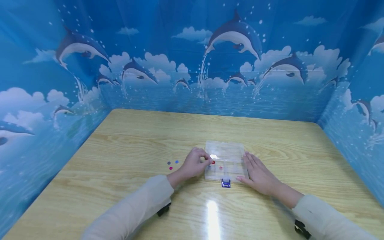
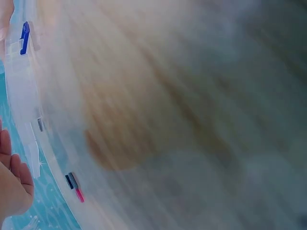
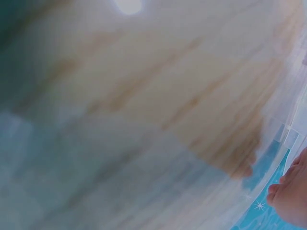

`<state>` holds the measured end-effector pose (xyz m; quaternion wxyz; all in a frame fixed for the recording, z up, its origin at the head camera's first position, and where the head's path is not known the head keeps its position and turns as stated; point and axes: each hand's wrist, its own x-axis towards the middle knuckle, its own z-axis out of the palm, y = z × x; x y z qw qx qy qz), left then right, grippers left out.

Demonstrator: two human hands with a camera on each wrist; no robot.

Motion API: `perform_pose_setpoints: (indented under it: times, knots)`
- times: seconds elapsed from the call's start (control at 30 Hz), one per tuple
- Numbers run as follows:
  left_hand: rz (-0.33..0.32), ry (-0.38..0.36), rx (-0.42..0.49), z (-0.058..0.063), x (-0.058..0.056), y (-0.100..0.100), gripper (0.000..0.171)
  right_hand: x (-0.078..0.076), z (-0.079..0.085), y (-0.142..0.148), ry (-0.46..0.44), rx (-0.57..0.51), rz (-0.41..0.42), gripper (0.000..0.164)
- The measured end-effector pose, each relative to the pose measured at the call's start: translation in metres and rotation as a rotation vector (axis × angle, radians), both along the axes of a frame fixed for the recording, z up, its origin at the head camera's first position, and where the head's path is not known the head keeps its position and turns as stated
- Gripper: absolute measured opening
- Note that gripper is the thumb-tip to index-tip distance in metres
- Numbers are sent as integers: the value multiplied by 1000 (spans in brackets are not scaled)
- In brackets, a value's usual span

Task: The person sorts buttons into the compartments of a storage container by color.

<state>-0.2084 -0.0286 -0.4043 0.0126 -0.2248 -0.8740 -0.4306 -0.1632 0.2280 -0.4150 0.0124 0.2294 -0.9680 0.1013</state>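
A clear plastic compartment box point(image 1: 225, 148) lies with its lid tipped back on the table, its blue latch point(image 1: 226, 183) facing me. Over the box's left compartments, my left hand point(image 1: 193, 164) pinches a small red disc point(image 1: 213, 162) between thumb and fingertip. Inside the box are a red disc point(image 1: 220, 168) and a blue disc point(image 1: 209, 166), the latter partly hidden by the fingers. My right hand point(image 1: 261, 176) rests along the right side of the box, fingers straight. The right wrist view catches only part of that hand point(image 3: 291, 196), at its edge.
Left of my left hand, a dark grey disc point(image 1: 169, 163), a blue disc point(image 1: 177, 162) and a magenta disc point(image 1: 170, 168) lie on the wooden table point(image 1: 150, 133). A dolphin-print curtain point(image 1: 186, 60) encloses the table's back and sides.
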Motion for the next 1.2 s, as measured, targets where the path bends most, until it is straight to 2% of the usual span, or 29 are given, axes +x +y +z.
perform_pose_setpoints:
  times: [0.37,0.67,0.93,1.2]
  knots:
    - [-16,53,-40,1,-2,9,7,0,-1,0,2,-7,1,83]
    - [-12,66,-89,3,0,15,6,-1,-2,1,10,-6,6,83]
    - [-27,96,-143,3,-4,19,8,-2,-1,0,-28,-12,-12,85]
    - [-23,87,-181,5,-4,22,8,0,-1,0,10,-16,3,83]
